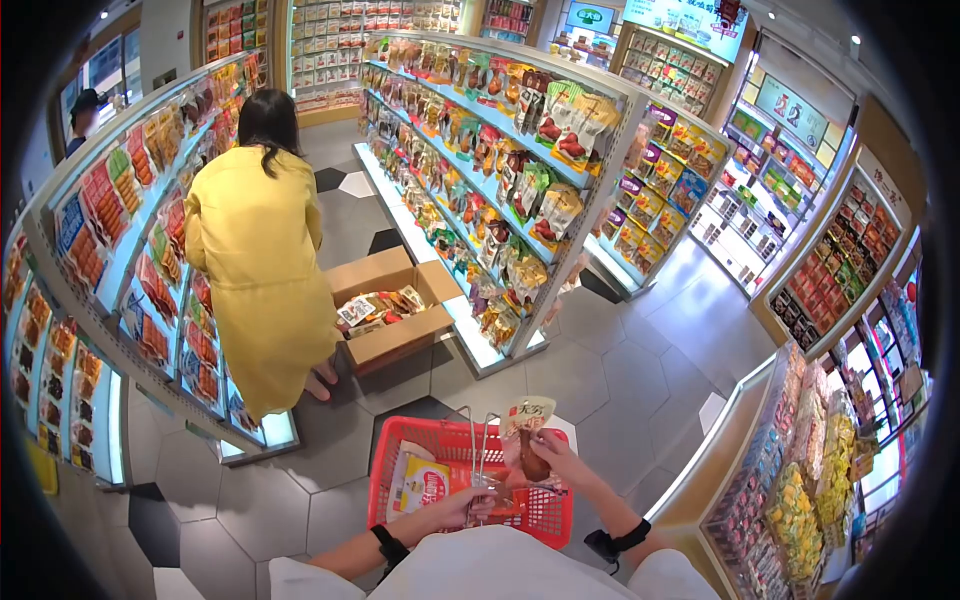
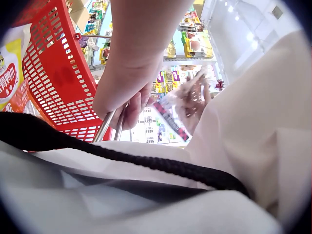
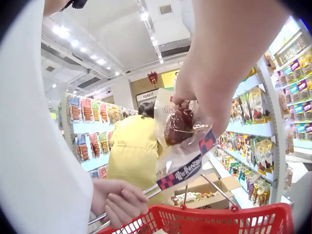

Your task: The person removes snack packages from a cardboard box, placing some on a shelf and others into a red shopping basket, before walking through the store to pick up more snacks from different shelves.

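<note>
My left hand (image 1: pixel 470 507) grips the metal handles (image 2: pixel 105 127) of a red plastic shopping basket (image 1: pixel 380 475), its fingers curled round them. Up in front of the basket, my right hand (image 1: pixel 556 455) pinches a clear snack packet (image 3: pixel 178 127) that holds a brown piece of meat, perhaps a drumstick. A dark blue and red printed strip runs along one end of this packet. Inside the basket lie a yellow and white packet (image 1: pixel 425 486) and some orange-red packaging (image 2: pixel 22 96), partly hidden by the handles and my left hand.
A person in a yellow dress (image 1: pixel 255 270) stands ahead, facing the left shelf rack (image 1: pixel 150 220). Beside them an open cardboard box (image 1: pixel 400 345) full of packets sits on the tiled floor. Another snack rack (image 1: pixel 500 190) runs behind it. Bagged goods fill a display (image 1: pixel 790 470) at right.
</note>
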A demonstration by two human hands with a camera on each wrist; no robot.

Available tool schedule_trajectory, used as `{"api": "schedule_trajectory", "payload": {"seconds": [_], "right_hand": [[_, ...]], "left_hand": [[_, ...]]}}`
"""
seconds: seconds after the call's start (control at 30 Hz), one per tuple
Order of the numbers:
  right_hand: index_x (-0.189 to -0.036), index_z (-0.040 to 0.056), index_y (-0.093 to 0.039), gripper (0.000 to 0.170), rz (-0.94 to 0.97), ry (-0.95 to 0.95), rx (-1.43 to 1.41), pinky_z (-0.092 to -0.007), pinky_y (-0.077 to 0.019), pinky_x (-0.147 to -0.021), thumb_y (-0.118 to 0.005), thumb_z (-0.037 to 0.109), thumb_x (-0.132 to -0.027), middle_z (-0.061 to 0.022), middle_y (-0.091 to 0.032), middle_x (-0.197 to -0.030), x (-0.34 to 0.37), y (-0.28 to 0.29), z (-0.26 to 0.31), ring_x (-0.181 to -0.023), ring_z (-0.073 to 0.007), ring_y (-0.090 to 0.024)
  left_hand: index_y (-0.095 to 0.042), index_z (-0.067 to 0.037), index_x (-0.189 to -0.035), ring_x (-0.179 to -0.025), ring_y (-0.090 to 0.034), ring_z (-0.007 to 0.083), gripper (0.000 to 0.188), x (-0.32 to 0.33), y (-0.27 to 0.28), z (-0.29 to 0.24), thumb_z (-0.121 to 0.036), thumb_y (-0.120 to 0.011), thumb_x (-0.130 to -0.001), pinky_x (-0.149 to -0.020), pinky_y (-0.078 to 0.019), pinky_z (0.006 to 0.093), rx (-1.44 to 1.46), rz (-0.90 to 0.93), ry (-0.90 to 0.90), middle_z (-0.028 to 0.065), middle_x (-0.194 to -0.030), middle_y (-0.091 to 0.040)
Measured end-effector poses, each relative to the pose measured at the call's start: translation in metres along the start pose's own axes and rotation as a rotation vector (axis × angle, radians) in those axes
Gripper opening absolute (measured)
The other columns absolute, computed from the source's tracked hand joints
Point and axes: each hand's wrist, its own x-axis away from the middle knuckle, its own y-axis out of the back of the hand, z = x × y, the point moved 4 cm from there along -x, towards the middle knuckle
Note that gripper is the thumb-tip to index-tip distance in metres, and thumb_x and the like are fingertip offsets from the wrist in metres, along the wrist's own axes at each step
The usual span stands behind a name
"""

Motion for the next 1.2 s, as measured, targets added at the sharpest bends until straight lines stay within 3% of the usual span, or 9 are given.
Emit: {"api": "schedule_trajectory", "payload": {"seconds": [0.1, 0.2, 0.37, 0.47, 0.6, 0.77, 0.87, 1.03, 1.2], "right_hand": [[-0.123, -0.0012, -0.038, 0.046, 0.068, -0.166, 0.015, -0.0278, -0.0425, -0.087, -0.055, 0.019, -0.085, -0.0129, -0.051, -0.111, 0.002, -0.017, -0.060, -0.101, -0.0176, -0.052], [-0.113, -0.0004, -0.047, 0.035, 0.258, -0.340, -0.290, -0.0291, -0.0470, -0.080, -0.057, 0.013, -0.083, -0.0111, -0.057, -0.101, -0.008, -0.021, -0.145, -0.090, -0.0180, -0.058], [-0.092, 0.0017, -0.059, 0.015, 0.197, -0.779, -0.365, -0.0295, -0.0485, -0.071, -0.060, 0.009, -0.079, -0.0093, -0.062, -0.081, -0.025, -0.012, -0.242, -0.081, -0.0183, -0.061], [-0.088, 0.0030, -0.061, 0.015, 0.117, -0.578, -0.225, -0.0284, -0.0477, -0.069, -0.065, 0.010, -0.076, -0.0085, -0.062, -0.079, -0.022, -0.015, -0.239, -0.080, -0.0187, -0.061], [-0.088, 0.0037, -0.062, 0.019, 0.189, -0.578, -0.323, -0.0285, -0.0474, -0.065, -0.068, 0.015, -0.074, -0.0066, -0.062, -0.080, -0.025, -0.025, -0.263, -0.075, -0.0166, -0.060], [-0.085, -0.0023, -0.061, 0.043, 0.170, -0.513, 0.316, -0.0316, -0.0444, -0.048, -0.075, 0.034, -0.067, -0.0077, -0.059, -0.068, 0.001, -0.034, -0.194, -0.057, -0.0178, -0.057], [-0.083, -0.0018, -0.062, 0.038, 0.102, -0.502, 0.203, -0.0310, -0.0443, -0.048, -0.074, 0.031, -0.068, -0.0086, -0.059, -0.067, -0.003, -0.031, -0.226, -0.056, -0.0175, -0.057], [-0.075, -0.0094, -0.058, 0.020, 0.057, -0.595, 0.110, -0.0323, -0.0544, -0.057, -0.071, 0.001, -0.063, -0.0149, -0.061, -0.071, -0.008, -0.016, -0.258, -0.067, -0.0229, -0.063], [-0.070, -0.0093, -0.058, 0.016, 0.018, -0.656, 0.152, -0.0333, -0.0555, -0.053, -0.069, 0.000, -0.062, -0.0152, -0.061, -0.071, -0.010, -0.006, -0.272, -0.063, -0.0225, -0.063]], "left_hand": [[-0.038, -0.009, -0.058, -0.043, -0.029, 0.0083, 0.031, 0.002, 0.002, -0.001, -0.016, -0.045, -0.087, -0.048, -0.0267, 0.0216, 0.001, -0.059, 0.027, -0.0015, -0.047, -0.031], [-0.039, -0.009, -0.060, -0.044, -0.029, 0.0083, 0.029, 0.001, 0.000, -0.003, -0.017, -0.044, -0.087, -0.047, -0.0269, 0.0217, -0.083, -0.015, -0.018, -0.0013, -0.047, -0.032], [-0.041, -0.013, -0.058, -0.040, -0.028, 0.0044, 0.033, 0.003, -0.006, -0.001, -0.026, -0.048, -0.087, -0.042, -0.0208, 0.0215, -0.151, 0.014, -0.029, -0.0053, -0.045, -0.032], [-0.040, -0.013, -0.057, -0.040, -0.028, 0.0051, 0.034, 0.002, -0.007, 0.001, -0.026, -0.048, -0.087, -0.043, -0.0224, 0.0221, -0.147, 0.031, -0.015, -0.0048, -0.045, -0.031], [-0.039, -0.012, -0.057, -0.041, -0.028, 0.0066, 0.034, 0.002, -0.008, 0.002, -0.024, -0.045, -0.088, -0.046, -0.0261, 0.0220, -0.134, -0.033, -0.014, -0.0036, -0.044, -0.032], [-0.043, -0.011, -0.059, -0.039, -0.027, 0.0053, 0.031, -0.001, -0.011, 0.006, -0.024, -0.046, -0.088, -0.043, -0.0244, 0.0220, -0.110, -0.016, 0.003, -0.0045, -0.044, -0.032], [-0.042, -0.011, -0.060, -0.040, -0.027, 0.0054, 0.031, -0.002, -0.009, 0.008, -0.024, -0.045, -0.088, -0.044, -0.0230, 0.0211, -0.116, -0.026, 0.006, -0.0045, -0.045, -0.032], [-0.041, -0.011, -0.060, -0.042, -0.028, 0.0061, 0.031, -0.004, -0.009, 0.012, -0.023, -0.045, -0.088, -0.045, -0.0232, 0.0213, -0.102, -0.043, 0.016, -0.0039, -0.046, -0.031], [-0.038, -0.011, -0.055, -0.042, -0.028, 0.0064, 0.036, -0.008, -0.003, 0.015, -0.023, -0.045, -0.088, -0.044, -0.0238, 0.0216, -0.093, -0.072, 0.055, -0.0036, -0.045, -0.031]]}}
